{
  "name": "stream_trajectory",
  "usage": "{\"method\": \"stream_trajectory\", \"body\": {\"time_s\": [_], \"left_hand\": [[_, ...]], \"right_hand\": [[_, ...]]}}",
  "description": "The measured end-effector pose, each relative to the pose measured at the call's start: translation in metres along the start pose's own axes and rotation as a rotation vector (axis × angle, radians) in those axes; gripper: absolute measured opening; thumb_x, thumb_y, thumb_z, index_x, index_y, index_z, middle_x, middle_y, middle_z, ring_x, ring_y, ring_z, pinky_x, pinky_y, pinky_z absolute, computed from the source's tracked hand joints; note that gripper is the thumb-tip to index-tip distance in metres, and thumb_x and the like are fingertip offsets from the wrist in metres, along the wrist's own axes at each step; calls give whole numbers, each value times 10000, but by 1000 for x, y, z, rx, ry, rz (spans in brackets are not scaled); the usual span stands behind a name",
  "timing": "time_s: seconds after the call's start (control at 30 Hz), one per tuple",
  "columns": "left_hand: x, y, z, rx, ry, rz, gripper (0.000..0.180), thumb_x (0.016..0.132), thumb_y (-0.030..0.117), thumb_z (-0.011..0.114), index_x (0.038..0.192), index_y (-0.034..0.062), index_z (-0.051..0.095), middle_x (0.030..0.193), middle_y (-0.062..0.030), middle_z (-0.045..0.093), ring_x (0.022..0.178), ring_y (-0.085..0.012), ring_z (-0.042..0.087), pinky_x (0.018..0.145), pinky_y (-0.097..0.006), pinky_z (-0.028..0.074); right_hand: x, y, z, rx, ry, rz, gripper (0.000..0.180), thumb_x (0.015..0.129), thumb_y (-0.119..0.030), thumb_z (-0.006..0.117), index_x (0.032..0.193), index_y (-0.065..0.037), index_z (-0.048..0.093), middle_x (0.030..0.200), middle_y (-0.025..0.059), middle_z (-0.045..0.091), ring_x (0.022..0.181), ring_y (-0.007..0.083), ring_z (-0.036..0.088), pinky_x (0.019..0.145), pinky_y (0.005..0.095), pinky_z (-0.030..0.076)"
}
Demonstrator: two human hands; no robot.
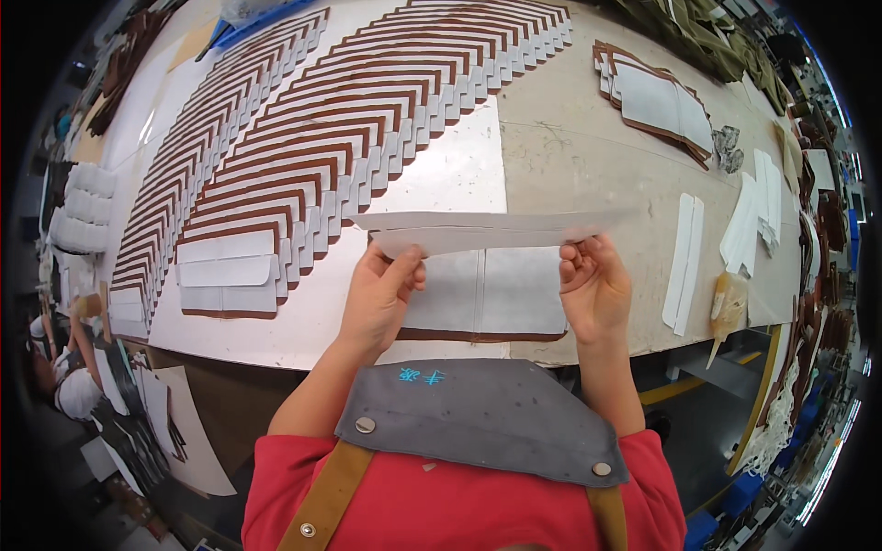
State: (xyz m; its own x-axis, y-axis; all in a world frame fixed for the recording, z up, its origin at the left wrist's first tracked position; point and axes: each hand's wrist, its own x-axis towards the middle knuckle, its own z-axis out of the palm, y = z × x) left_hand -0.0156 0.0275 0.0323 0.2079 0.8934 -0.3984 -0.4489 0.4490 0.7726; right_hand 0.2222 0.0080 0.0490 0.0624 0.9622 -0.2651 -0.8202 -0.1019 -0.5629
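Nearest, a brown-edged panel lies on the bench; over its far edge the left hand and right hand, nearly closed, each pinch a long white strip near one end. The strip looks light, thin and easily creased, so a soft pinch near both ends should suit. Its long axis runs left to right.
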Motion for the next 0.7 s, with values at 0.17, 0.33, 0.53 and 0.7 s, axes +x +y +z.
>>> {"method": "stream_trajectory", "body": {"time_s": [0.17,0.33,0.53,0.7], "left_hand": [[-12,2,-12,285,42,104,183,901,103,547,1044,11,479,900,-46,541,758,-89,502,711,-245,422],[-31,-8,-23,376,191,93,193,859,29,584,970,24,427,800,-42,526,648,-82,506,596,-212,433],[-41,-26,-32,690,285,246,236,832,4,608,943,33,402,720,-5,473,576,-56,470,524,-179,408],[-30,-24,-39,950,178,367,228,824,6,610,1028,30,511,708,16,449,533,-29,420,476,-163,364]], "right_hand": [[-13,5,-10,-309,100,-111,340,889,-61,487,1199,-14,355,905,114,582,744,172,620,636,254,515],[-35,6,-20,-721,186,-86,456,853,23,524,1244,-13,292,864,93,540,679,114,566,610,231,480],[-53,18,-46,-1023,124,-184,456,841,44,552,1245,-26,355,822,36,485,626,43,448,564,175,382],[-47,16,-46,-1122,123,-148,338,839,33,575,1168,-25,519,784,-22,419,597,22,352,540,154,304]]}}
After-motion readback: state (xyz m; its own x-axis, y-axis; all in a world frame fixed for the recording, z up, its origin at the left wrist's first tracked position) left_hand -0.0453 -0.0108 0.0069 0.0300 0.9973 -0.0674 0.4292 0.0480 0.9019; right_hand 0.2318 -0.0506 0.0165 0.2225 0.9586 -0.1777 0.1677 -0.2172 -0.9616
